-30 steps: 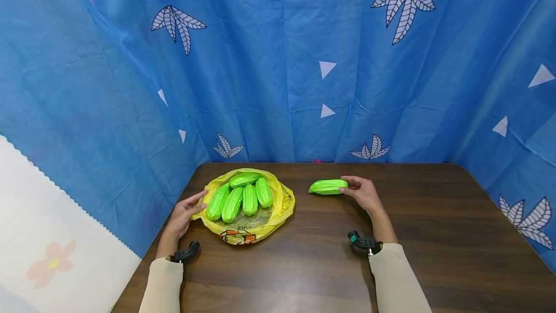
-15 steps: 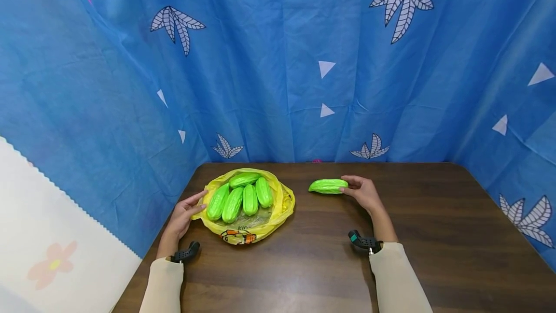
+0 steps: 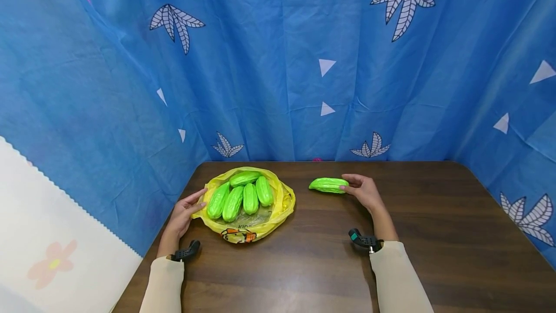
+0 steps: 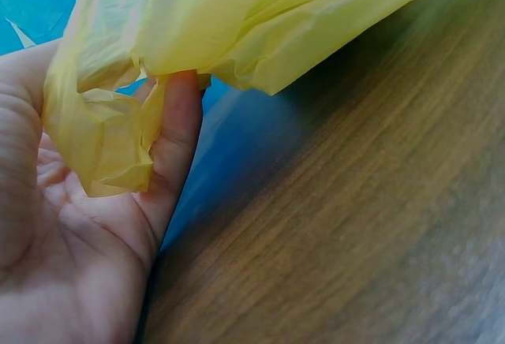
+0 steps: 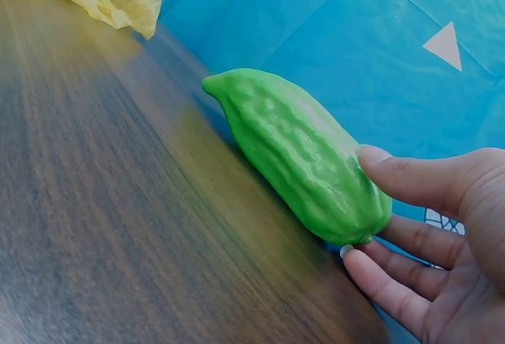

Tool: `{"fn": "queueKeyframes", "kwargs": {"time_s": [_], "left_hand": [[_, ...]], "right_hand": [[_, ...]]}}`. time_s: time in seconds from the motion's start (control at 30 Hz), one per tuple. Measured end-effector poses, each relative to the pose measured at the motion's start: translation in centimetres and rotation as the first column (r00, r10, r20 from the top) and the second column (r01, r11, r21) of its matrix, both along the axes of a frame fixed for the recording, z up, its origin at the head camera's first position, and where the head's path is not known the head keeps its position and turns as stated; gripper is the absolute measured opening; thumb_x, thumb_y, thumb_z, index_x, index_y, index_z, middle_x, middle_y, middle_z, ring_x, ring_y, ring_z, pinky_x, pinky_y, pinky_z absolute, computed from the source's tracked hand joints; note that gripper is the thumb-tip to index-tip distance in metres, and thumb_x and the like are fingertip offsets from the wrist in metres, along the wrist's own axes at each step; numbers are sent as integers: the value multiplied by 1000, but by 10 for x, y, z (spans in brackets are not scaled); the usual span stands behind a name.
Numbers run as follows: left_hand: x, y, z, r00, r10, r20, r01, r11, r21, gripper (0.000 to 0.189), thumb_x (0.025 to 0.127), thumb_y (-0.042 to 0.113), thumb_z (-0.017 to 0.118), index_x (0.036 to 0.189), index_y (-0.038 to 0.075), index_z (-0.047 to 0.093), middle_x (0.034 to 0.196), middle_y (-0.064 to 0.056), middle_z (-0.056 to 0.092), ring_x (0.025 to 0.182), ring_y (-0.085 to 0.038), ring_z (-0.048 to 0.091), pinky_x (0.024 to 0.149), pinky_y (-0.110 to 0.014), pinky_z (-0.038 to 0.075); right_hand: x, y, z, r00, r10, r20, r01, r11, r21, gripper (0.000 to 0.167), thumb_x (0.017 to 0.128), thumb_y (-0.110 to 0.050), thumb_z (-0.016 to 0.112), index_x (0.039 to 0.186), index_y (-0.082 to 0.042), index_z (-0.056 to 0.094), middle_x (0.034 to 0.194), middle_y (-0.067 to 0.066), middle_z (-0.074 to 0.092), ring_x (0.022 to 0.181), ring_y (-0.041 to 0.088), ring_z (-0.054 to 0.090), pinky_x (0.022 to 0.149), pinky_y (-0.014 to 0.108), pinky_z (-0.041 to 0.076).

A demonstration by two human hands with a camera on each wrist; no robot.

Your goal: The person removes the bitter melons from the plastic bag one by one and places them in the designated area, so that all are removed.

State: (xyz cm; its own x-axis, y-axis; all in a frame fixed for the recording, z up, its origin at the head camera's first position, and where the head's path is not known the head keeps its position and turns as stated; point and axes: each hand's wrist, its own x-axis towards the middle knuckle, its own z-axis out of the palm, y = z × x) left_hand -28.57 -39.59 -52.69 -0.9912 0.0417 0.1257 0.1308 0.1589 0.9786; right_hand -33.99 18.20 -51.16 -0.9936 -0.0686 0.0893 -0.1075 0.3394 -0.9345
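Note:
In the head view my right hand point(image 3: 364, 192) is at the far side of the table, with thumb and fingers round the blunt end of a bright green, bumpy bitter gourd point(image 3: 327, 185). The right wrist view shows the thumb point(image 5: 418, 178) on top of this bitter gourd point(image 5: 292, 155) and its pointed tip facing away. My left hand point(image 3: 181, 216) holds the left rim of a yellow plastic bag point(image 3: 280, 214). A flap of the bag point(image 4: 110, 143) hangs between thumb and fingers in the left wrist view. Several bitter gourds point(image 3: 233, 204) lie inside the spread bag.
A dark brown wooden table point(image 3: 304, 264) bears everything. Blue patterned curtain point(image 3: 260, 62) rises along its back and both sides. White scalloped cloth point(image 3: 52, 235) hangs at the left. Each wrist wears a black camera band point(image 3: 365, 240).

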Motion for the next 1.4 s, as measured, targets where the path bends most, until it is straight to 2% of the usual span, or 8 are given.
{"fn": "queueKeyframes", "kwargs": {"time_s": [0.27, 0.37, 0.5, 0.7, 0.87, 1.0, 1.13, 1.4], "left_hand": [[-1, 1, -1, 1000, -2, -7, 3, 1000, 20, 56, 98, 7, 67, 149, -7, 45, 154, -7, 49, 151, -37, 19, 102, -10, 36], [-1, 0, -1, 1000, -4, -11, 4, 1000, 13, 56, 98, 7, 66, 149, -7, 45, 154, -8, 48, 151, -37, 20, 102, -10, 36], [-1, -1, -2, 1000, -7, -18, 7, 1000, 15, 56, 99, 7, 66, 149, -7, 45, 154, -6, 49, 151, -36, 20, 103, -10, 35], [-1, -1, -3, 1000, -8, -26, 8, 1000, 25, 56, 98, 6, 66, 148, -7, 45, 151, -2, 52, 152, -33, 21, 103, -11, 35], [-1, -1, -3, 1000, -5, -27, 6, 1000, 26, 55, 98, 6, 66, 148, -7, 46, 151, -1, 53, 151, -31, 23, 103, -11, 35], [1, -2, -2, 1000, 12, -15, -12, 1000, 12, 55, 98, 8, 67, 148, -5, 48, 148, 4, 55, 151, -29, 26, 102, -11, 36], [2, -4, -4, 1000, 16, -6, -16, 1000, 4, 54, 98, 8, 67, 148, -3, 49, 147, 6, 55, 151, -28, 25, 102, -11, 37], [-1, -4, -6, 1000, 1, -23, -1, 1000, 8, 54, 99, 6, 66, 149, -2, 48, 147, 6, 55, 151, -28, 24, 103, -12, 37]], "right_hand": [[0, 1, 2, 1000, -16, 1, 16, 999, -33, 49, 94, -15, 75, 136, 6, 60, 134, 25, 62, 114, 35, 62, 82, 28, 58], [1, 1, 3, 1000, -23, -12, 23, 1000, -18, 46, 95, -15, 73, 135, 6, 61, 131, 25, 64, 111, 32, 63, 81, 30, 58], [1, 2, 7, 998, -50, -46, 50, 999, 8, 41, 97, -15, 70, 133, 4, 63, 127, 24, 67, 107, 32, 64, 78, 30, 57], [3, 3, 16, 981, -139, -135, 149, 987, 63, 37, 97, -19, 71, 129, 1, 67, 123, 19, 70, 114, 34, 64, 83, 25, 52], [4, -2, 28, 960, -208, -188, 216, 976, 21, 33, 97, -21, 72, 124, -3, 71, 119, 16, 72, 113, 30, 65, 85, 20, 48], [8, -9, 40, 959, -199, -201, 202, 979, -7, 33, 97, -23, 72, 123, -3, 71, 118, 16, 72, 110, 28, 65, 81, 14, 47], [11, -18, 49, 962, -156, -223, 157, 987, -15, 36, 97, -25, 71, 124, -2, 71, 118, 16, 72, 108, 28, 65, 78, 12, 47], [14, -40, 59, 966, -63, -251, 54, 998, -42, 36, 97, -26, 72, 123, -2, 71, 115, 14, 73, 101, 22, 66, 83, 16, 49]]}}
